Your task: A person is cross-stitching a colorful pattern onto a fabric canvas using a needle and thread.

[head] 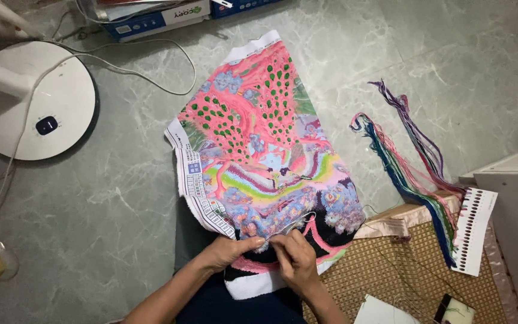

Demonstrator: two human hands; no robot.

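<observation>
Both hands: left hand (230, 250), right hand (295, 259) pinch 1 embroidery cloth (259, 138).

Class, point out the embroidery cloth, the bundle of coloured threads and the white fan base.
embroidery cloth (253, 120): head view, pink stitched middle.
bundle of coloured threads (412, 180): head view, mid-strands.
white fan base (61, 99): head view, round top.

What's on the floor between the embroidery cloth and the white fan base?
Between the embroidery cloth and the fan base, the head view shows only a white cable on the green marble floor.
</observation>
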